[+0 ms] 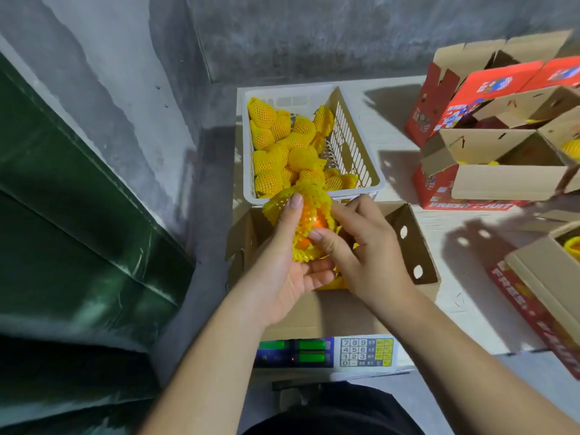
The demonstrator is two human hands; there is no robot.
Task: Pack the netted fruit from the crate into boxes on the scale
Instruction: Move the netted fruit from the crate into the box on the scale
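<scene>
While netted fruit fills the crate point(357, 146), both hands grip one netted orange point(309, 222).

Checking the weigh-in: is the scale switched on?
On: the scale shows lit green display windows below the box; any reading is too blurred.

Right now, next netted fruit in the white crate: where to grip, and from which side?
Take the top fruit at the near end of the white crate, from straight above. Grip across its round middle over the foam net, not by the loose net frill. The pile sits exposed there, the crate's walls block a sideways approach, and both hands, left hand and right hand, work just below.
</scene>
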